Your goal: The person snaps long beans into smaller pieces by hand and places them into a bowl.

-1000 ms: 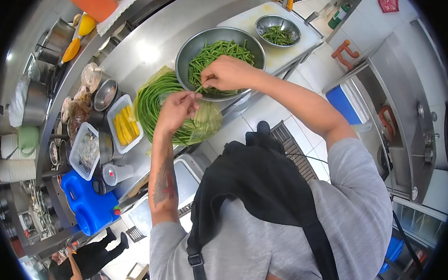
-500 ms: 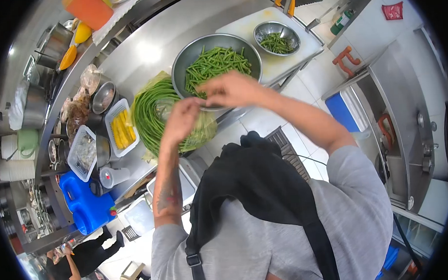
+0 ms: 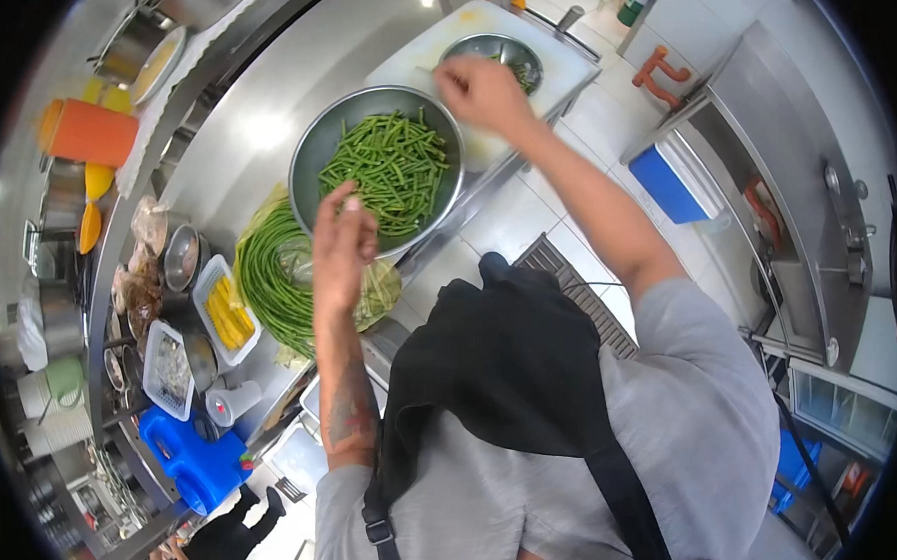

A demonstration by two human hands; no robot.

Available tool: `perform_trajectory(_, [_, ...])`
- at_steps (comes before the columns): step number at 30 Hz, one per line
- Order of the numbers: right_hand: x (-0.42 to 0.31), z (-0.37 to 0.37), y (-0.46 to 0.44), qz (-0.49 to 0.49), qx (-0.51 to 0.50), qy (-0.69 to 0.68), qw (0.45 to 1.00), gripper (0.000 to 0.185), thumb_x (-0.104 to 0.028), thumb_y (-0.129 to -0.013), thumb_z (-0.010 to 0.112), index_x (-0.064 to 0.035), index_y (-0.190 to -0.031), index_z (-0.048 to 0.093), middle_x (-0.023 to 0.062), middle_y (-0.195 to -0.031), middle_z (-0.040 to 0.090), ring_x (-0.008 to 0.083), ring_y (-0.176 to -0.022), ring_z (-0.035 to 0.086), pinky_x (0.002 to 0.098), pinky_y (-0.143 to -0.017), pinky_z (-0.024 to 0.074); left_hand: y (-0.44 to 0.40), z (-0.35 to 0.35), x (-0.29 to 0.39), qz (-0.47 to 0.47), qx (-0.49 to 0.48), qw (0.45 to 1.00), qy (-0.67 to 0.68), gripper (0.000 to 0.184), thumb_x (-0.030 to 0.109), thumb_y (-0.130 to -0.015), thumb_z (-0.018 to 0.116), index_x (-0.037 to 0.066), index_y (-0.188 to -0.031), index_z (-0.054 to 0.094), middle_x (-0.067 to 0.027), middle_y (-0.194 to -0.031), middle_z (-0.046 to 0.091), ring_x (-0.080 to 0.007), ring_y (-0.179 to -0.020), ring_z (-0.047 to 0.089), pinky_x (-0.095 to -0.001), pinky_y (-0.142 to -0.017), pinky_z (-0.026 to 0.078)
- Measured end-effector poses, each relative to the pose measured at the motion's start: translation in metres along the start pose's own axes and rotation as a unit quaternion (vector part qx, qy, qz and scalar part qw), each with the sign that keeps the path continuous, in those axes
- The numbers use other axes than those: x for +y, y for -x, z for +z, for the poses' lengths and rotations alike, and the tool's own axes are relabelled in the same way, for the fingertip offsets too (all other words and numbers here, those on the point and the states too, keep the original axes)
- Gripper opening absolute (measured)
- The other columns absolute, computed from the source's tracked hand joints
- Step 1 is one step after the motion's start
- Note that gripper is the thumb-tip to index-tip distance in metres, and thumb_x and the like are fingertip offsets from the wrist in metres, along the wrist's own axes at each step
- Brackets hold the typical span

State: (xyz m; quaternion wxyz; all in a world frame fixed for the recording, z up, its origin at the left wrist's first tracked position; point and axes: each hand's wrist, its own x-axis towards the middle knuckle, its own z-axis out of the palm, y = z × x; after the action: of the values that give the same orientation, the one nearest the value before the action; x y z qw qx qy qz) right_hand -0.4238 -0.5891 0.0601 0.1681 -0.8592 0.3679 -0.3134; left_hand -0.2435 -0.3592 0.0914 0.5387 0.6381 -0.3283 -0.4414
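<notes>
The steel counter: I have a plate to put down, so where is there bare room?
The widest bare patch of steel counter is bordered by the large bowl on its right and the green bundle below. A smaller one: the white board between that bowl and the small bowl, beside the right hand. Crowded: around the bundle, with the yellow-filled basket alongside.

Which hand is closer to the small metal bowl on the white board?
Right. The right hand overlaps part of the small metal bowl in view; the left hand is farther off, by the large bowl's near-left rim.
</notes>
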Motion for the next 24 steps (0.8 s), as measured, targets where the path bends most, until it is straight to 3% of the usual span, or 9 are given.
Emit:
perform_trajectory(3, [0.072, -0.008, -0.017, 0.119, -0.123, 0.163, 0.972, 0.026, -0.031, -0.088, 0.063, -0.0096, -0.098, 0.075, 0.0177, -0.096, 0.072, 0.0362, -0.091, 0.069, 0.0477, -0.078, 0.055, 0.001, -0.048, -0.012, -0.005, 0.011, 0.999, 0.032, 0.038, 0.028, -0.104, 0.054, 0.006, -0.135, 0.055, 0.0006, -0.085, 0.055, -0.0054, -0.061, 0.043, -0.0196, -0.052, 0.033])
perform_trajectory(7, [0.058, -0.023, 0.037, 0.029, -0.032, 0.014, 0.999, 0.036, -0.033, -0.091, 0.069, -0.0048, -0.113, 0.073, 0.0169, -0.1, 0.074, 0.0304, -0.085, 0.071, 0.0389, -0.075, 0.0554, 0.013, -0.144, -0.067, 0.03, 0.173, 0.975, -0.135, 0.036, 0.031, -0.102, 0.058, 0.004, -0.126, 0.061, 0.0001, -0.08, 0.058, -0.0069, -0.06, 0.047, -0.0233, -0.052, 0.037])
perform_trajectory(9, [0.01, -0.029, 0.072, 0.152, -0.134, -0.069, 0.977, 0.034, -0.028, -0.092, 0.07, -0.0038, -0.116, 0.072, 0.0121, -0.1, 0.074, 0.0136, -0.073, 0.063, 0.0292, -0.067, 0.0518, 0.021, -0.203, -0.11, 0.026, 0.244, 0.929, -0.278, 0.038, 0.033, -0.099, 0.063, 0.002, -0.122, 0.063, -0.0058, -0.077, 0.064, -0.0141, -0.063, 0.057, -0.0308, -0.056, 0.045])
perform_trajectory(11, [0.002, -0.004, 0.118, 0.192, -0.185, -0.204, 0.942, 0.034, -0.027, -0.087, 0.074, -0.0063, -0.114, 0.073, 0.0138, -0.093, 0.074, 0.0228, -0.08, 0.069, 0.0352, -0.074, 0.054, 0.033, -0.22, -0.132, -0.017, 0.26, 0.895, -0.361, 0.033, 0.03, -0.096, 0.066, 0.004, -0.116, 0.066, -0.0129, -0.08, 0.07, -0.0205, -0.067, 0.065, -0.0337, -0.063, 0.05])
perform_trajectory(12, [-0.018, 0.004, 0.133, 0.192, -0.217, -0.177, 0.941, 0.033, -0.025, -0.088, 0.073, -0.0062, -0.115, 0.072, 0.0139, -0.093, 0.074, 0.0239, -0.08, 0.069, 0.0353, -0.074, 0.0541, 0.037, -0.22, -0.135, -0.025, 0.271, 0.893, -0.359, 0.033, 0.03, -0.096, 0.066, 0.004, -0.116, 0.066, -0.0129, -0.08, 0.07, -0.0205, -0.067, 0.065, -0.0337, -0.063, 0.05])
perform_trajectory(14, [-0.055, 0.017, 0.154, 0.19, -0.248, -0.15, 0.938, 0.033, -0.023, -0.088, 0.072, -0.0061, -0.116, 0.072, 0.0141, -0.093, 0.074, 0.0251, -0.08, 0.069, 0.0354, -0.075, 0.0542, 0.036, -0.207, -0.137, -0.044, 0.219, 0.909, -0.352, 0.028, 0.028, -0.094, 0.067, 0.006, -0.111, 0.07, -0.0186, -0.084, 0.072, -0.0272, -0.075, 0.07, -0.0361, -0.071, 0.053])
perform_trajectory(16, [-0.078, 0.028, 0.162, 0.1, -0.348, -0.192, 0.912, 0.033, -0.02, -0.088, 0.072, -0.005, -0.117, 0.07, 0.0137, -0.093, 0.074, 0.0265, -0.079, 0.07, 0.0362, -0.075, 0.0545, 0.019, -0.195, -0.146, 0.033, 0.205, 0.892, -0.401, 0.021, 0.021, -0.092, 0.064, 0.008, -0.106, 0.072, -0.0211, -0.089, 0.071, -0.0339, -0.082, 0.07, -0.0393, -0.077, 0.054])
perform_trajectory(22, [-0.131, 0.025, 0.12, 0.03, -0.327, -0.184, 0.926, 0.032, -0.019, -0.087, 0.07, -0.0054, -0.116, 0.07, 0.012, -0.091, 0.073, 0.0277, -0.078, 0.07, 0.0366, -0.074, 0.0547, -0.052, -0.177, -0.171, 0.177, 0.174, 0.842, -0.479, 0.022, 0.01, -0.085, 0.061, 0.009, -0.103, 0.074, -0.0228, -0.098, 0.071, -0.0398, -0.093, 0.068, -0.0427, -0.085, 0.054])
perform_trajectory(24, [-0.146, 0.02, 0.107, 0.008, -0.282, -0.171, 0.944, 0.031, -0.02, -0.088, 0.069, -0.0058, -0.115, 0.07, 0.0115, -0.091, 0.073, 0.0277, -0.077, 0.07, 0.0365, -0.073, 0.0548, -0.056, -0.172, -0.176, 0.077, 0.039, 0.833, -0.547, 0.023, 0.013, -0.085, 0.064, 0.008, -0.105, 0.075, -0.0217, -0.098, 0.072, -0.0371, -0.091, 0.07, -0.0405, -0.082, 0.055])
